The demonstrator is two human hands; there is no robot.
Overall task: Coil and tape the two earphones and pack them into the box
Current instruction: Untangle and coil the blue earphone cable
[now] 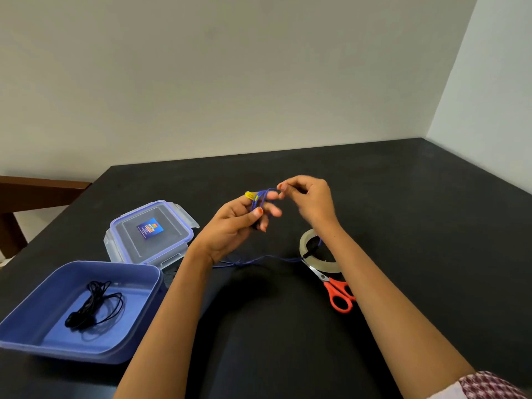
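- The left grip [233,226] holds the blue earphone [260,197], with loops wound round its fingers and the thumb pressing them down.
- The right grip [311,203] pinches the wire just beside those loops.
- The slack trails onto the worktop [403,211] toward the tape roll [303,243] and scissors [339,295].
- The black earphone [92,303] lies coiled in the blue box [138,321], and the lid [149,228] sits beside it.
- The wire looks light, thin and limp yet springy, so the loops would likely slip apart. It is best pinched across the bundle's middle, not tugged at the ends.
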